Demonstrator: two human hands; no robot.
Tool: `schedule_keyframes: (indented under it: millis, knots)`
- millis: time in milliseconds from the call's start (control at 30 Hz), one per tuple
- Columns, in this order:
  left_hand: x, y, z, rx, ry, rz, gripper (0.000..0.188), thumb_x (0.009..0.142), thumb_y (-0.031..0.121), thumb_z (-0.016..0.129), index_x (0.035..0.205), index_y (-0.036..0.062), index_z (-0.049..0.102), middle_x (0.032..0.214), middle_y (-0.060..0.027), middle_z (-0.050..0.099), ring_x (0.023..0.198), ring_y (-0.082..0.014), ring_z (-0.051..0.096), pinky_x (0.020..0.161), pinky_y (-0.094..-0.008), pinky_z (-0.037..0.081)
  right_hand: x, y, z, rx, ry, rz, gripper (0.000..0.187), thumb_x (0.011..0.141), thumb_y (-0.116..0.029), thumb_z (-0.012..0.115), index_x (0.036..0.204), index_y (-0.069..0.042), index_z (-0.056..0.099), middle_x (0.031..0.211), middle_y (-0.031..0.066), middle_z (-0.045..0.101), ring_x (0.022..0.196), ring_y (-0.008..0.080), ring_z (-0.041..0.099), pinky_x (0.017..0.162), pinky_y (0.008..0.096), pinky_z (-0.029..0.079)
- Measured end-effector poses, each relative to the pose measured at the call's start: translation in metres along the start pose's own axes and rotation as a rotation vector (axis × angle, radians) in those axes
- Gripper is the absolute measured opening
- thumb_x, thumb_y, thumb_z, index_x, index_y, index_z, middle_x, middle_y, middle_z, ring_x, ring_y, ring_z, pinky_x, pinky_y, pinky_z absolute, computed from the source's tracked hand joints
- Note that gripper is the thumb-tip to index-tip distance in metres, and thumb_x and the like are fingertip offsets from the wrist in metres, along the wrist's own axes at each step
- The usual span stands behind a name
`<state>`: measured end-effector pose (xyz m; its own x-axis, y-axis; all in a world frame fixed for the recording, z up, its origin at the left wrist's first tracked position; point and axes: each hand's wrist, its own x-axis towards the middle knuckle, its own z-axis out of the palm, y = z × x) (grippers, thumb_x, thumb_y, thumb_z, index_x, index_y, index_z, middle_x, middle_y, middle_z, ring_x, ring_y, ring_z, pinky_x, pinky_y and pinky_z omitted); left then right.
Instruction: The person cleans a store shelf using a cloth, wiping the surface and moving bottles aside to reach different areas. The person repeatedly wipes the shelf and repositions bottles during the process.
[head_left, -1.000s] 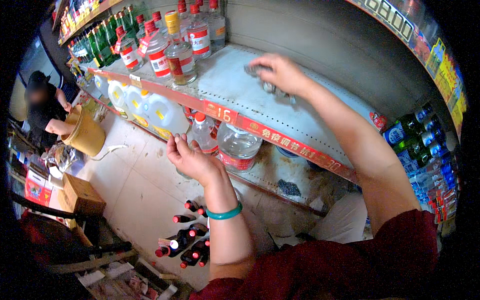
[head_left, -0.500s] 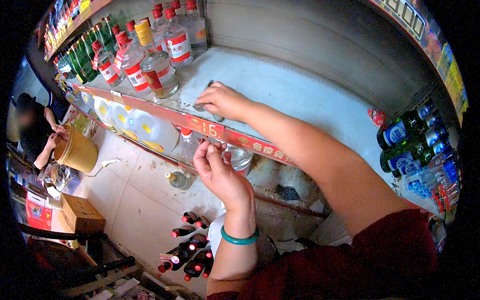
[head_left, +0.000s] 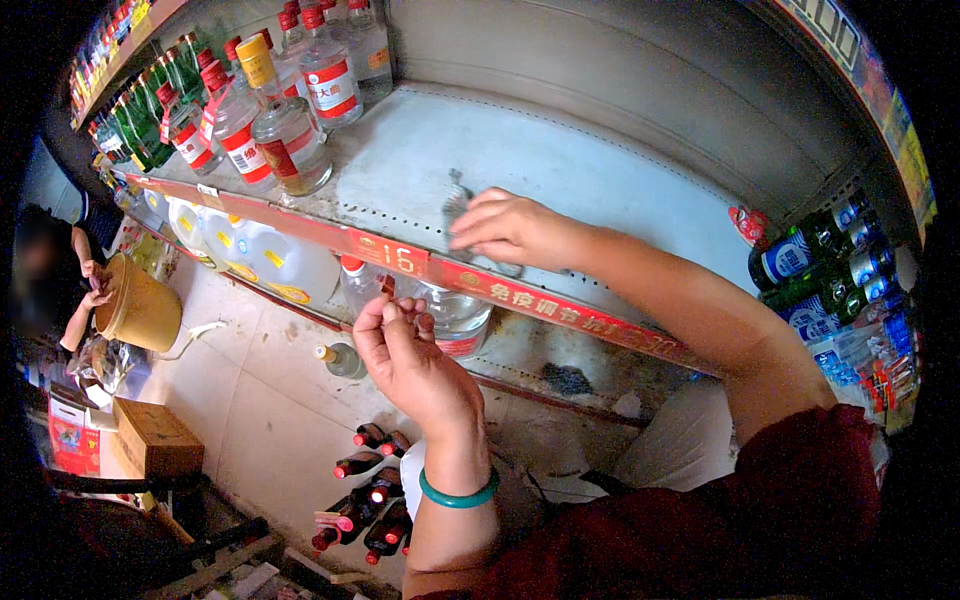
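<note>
The shelf (head_left: 575, 165) beyond the hands (head_left: 415, 360) is bright; edges bend into black; a grey thing (head_left: 455, 205) beside the right one blurs.

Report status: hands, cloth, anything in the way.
Right hand holding blurred grey cloth on shelf. Left hand raised, half-curled. Bottles left of cloth, possible obstacle.

A grey, dark-mottled cloth (head_left: 456, 208) is lying crumpled under the curled fingers of the right hand (head_left: 520, 230), its outline blurring; one narrow end is poking out past the fingertips toward the back, while another edge is showing below the hand, close to the front edge; beneath it the pale bluish-white shelf (head_left: 620, 180) is stretching flat, showing dark smudges and a row of small holes along its front.
</note>
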<state>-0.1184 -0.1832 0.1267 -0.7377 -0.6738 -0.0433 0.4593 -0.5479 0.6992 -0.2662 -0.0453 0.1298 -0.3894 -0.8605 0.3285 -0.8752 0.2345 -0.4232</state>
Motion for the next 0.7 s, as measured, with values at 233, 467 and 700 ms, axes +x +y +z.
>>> schedule_keyframes:
  millis: [233, 467, 700]
  knots:
    - [-0.005, -0.003, 0.007, 0.02, -0.021, -0.006, 0.011, 0.091, 0.016, 0.049, 0.099, 0.0083, 0.049, 0.088, -0.0033, 0.054, 0.083, -0.0126, 0.051, 0.074, -0.026, 0.039, 0.108, 0.037, 0.041, -0.103, 0.115, 0.01, 0.025, 0.077, -0.011, 0.061, 0.101, -0.013, 0.067, 0.107, 0.0045, 0.061, 0.101, 0.026, 0.05, 0.091, 0.035, 0.041]
    - [-0.002, -0.006, 0.01, 0.079, -0.005, -0.01, 0.014, 0.091, 0.017, 0.049, 0.1, 0.0073, 0.047, 0.093, -0.0056, 0.056, 0.086, -0.0136, 0.052, 0.072, -0.0262, 0.038, 0.089, 0.025, 0.031, -0.034, -0.025, -0.115, 0.024, 0.078, -0.01, 0.061, 0.1, -0.012, 0.068, 0.109, 0.0057, 0.06, 0.102, 0.0255, 0.05, 0.092, 0.0342, 0.04]
    - [-0.005, -0.005, 0.011, 0.1, -0.012, -0.004, 0.014, 0.091, 0.019, 0.049, 0.101, 0.0084, 0.048, 0.091, -0.0025, 0.056, 0.083, -0.0116, 0.051, 0.071, -0.0256, 0.038, -0.009, 0.001, -0.025, 0.133, -0.108, -0.071, 0.023, 0.081, -0.012, 0.061, 0.103, -0.008, 0.066, 0.107, 0.0077, 0.061, 0.097, 0.0221, 0.053, 0.089, 0.034, 0.041]
